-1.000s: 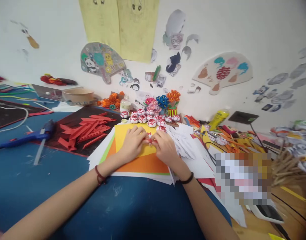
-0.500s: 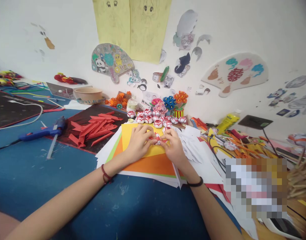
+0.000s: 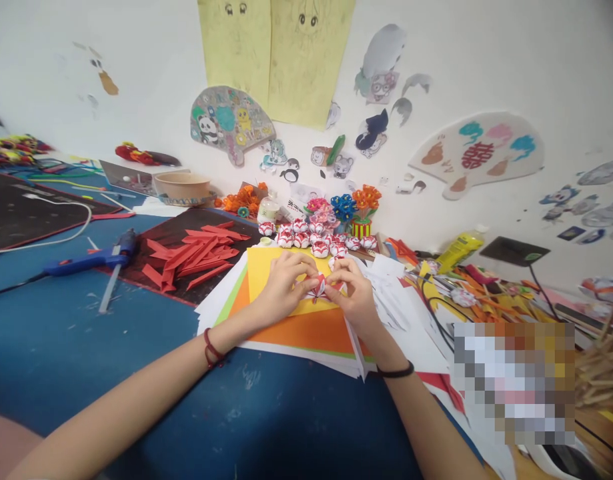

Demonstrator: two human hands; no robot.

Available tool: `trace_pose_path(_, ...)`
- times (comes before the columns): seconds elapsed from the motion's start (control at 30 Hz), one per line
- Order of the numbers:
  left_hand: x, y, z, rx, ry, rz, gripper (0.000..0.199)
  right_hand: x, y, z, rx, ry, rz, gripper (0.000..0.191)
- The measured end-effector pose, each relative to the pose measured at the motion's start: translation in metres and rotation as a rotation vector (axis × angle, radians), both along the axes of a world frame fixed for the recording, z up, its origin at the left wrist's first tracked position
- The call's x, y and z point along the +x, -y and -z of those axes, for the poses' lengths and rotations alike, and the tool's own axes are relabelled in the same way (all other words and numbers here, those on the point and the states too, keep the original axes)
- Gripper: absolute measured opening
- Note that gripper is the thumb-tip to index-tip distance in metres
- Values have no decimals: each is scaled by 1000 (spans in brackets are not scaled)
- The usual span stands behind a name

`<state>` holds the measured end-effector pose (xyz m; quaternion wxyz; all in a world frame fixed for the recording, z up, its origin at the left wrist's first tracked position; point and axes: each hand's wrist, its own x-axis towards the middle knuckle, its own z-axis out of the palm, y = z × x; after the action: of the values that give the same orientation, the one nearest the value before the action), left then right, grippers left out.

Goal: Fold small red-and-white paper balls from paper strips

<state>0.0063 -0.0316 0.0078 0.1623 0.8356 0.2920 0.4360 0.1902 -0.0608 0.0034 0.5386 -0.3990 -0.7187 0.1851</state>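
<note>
Red-and-white folded paper piece point(image 3: 317, 285): between my two hands, over the yellow sheet point(image 3: 262, 261) that lies on an orange sheet point(image 3: 296, 330) in the paper stack.
Left hand point(image 3: 285, 287): fingers curled, thumb and index fingertips pinching the piece's left side.
Right hand point(image 3: 355, 293): also curled, thumb and fingertips pinching the right side; I see both hands' tips nearly meeting on it.
Hard to make out: my own fingers cover much of the piece, so from the head view I cannot tell how its folds sit.
Blotted out: a pixelated patch point(image 3: 513, 383) at the right hides whatever lies beneath.
Cut off: both forearms run out of the bottom edge, and the yellow drawings point(image 3: 276, 60) leave at the top.
Beyond the hands: red-and-white paper flowers point(image 3: 320, 249), clustered.
Left side: red folded strips point(image 3: 191, 257) on a dark mat point(image 3: 153, 233); blue glue gun point(image 3: 89, 262) beside it.
</note>
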Motion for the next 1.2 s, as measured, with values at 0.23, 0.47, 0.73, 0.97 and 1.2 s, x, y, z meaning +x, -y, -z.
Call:
trace_pose_path(0.23,-2,0,-4,-75,133,148,22,1,2,-7,-334,-369,-206,25)
trace_pose_path(0.47,-6,-3,-12,-207,330,246,32,-4,8,-13,-759,-611,-456,53)
trace_pose_path(0.73,-12,0,-24,-318,284,327,27,1,7,-13,-688,-519,-510,28)
trace_pose_path(0.97,-14,2,-25,-342,281,329,23,6,9,-14,-766,-452,-525,31)
trace_pose_path(1.2,-11,13,-29,-195,211,242,22,8,5,-11,-747,-395,-548,29)
